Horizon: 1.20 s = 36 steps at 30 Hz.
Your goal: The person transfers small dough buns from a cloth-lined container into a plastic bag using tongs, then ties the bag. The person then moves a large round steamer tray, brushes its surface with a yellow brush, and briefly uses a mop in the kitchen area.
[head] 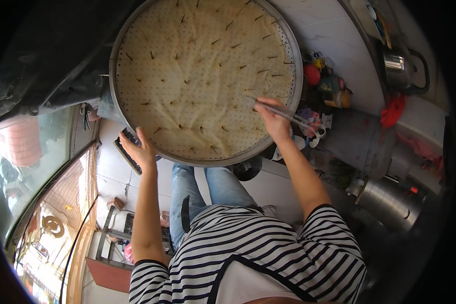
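A large round metal steamer tray [113, 76], full of small holes, lies before me under a wrinkled, damp yellowish cloth [209, 95]. Small dark slender bits, each standing or lying apart, dot the cloth in loose rows. My right hand [275, 119] is over the tray's right part and grips a pair of slim tongs or chopsticks [300, 121]; which of these I cannot tell. Their one end points at the cloth, the other out past the rim. My left hand [140, 150] is at the lower left rim, fingers spread, thumb near the metal; whether it presses the rim is unclear.
Behind the left hand is a dark slatted object [126, 152]. Jars and a red round item [311, 74] stand right of the tray. Farther right are a metal kettle [401, 68], a grey gas cylinder [359, 140] and a large steel pot [391, 203]. A window [22, 152] is at left.
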Each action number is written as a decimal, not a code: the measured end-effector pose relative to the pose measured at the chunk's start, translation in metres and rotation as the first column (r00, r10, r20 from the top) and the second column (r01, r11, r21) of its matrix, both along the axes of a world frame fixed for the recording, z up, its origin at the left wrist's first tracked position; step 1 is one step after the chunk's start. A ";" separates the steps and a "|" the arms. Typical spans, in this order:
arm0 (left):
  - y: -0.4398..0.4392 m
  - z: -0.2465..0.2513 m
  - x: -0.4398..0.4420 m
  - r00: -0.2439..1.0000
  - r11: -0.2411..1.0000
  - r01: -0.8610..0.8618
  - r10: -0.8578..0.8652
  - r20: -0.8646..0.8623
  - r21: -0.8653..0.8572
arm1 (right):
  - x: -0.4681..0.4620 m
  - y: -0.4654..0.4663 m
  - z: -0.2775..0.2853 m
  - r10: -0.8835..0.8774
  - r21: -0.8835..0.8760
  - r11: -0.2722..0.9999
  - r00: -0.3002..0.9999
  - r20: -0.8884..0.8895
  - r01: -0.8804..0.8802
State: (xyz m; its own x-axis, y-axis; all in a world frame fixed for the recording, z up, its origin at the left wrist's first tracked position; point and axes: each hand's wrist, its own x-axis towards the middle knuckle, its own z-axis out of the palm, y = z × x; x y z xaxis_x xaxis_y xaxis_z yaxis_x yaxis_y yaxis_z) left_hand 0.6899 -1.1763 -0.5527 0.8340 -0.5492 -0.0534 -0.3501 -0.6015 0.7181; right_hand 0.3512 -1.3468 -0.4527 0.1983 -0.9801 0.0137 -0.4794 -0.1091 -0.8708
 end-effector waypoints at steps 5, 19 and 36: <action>-0.033 -0.024 -0.001 0.949 0.964 -0.251 0.262 -0.173 0.087 | -0.008 -0.075 -0.025 -0.060 0.010 0.998 0.996 0.069 0.059; -0.035 -0.022 -0.004 0.938 0.924 -0.293 0.328 -0.113 0.244 | -0.010 -0.141 0.046 0.108 -0.069 0.993 0.989 0.106 -0.101; -0.033 -0.030 -0.001 0.948 0.909 -0.281 0.313 -0.059 0.309 | -0.006 -0.159 0.032 0.445 -0.060 0.882 0.867 -0.223 -0.467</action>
State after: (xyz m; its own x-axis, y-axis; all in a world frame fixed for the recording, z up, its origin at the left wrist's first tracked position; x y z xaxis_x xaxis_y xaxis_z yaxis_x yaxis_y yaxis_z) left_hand 0.6890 -1.2089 -0.5824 0.9367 -0.2231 -0.2698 -0.0547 -0.8544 0.5167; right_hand 0.3450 -1.5055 -0.4202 0.6324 -0.7741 0.0277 -0.5130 -0.4454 -0.7338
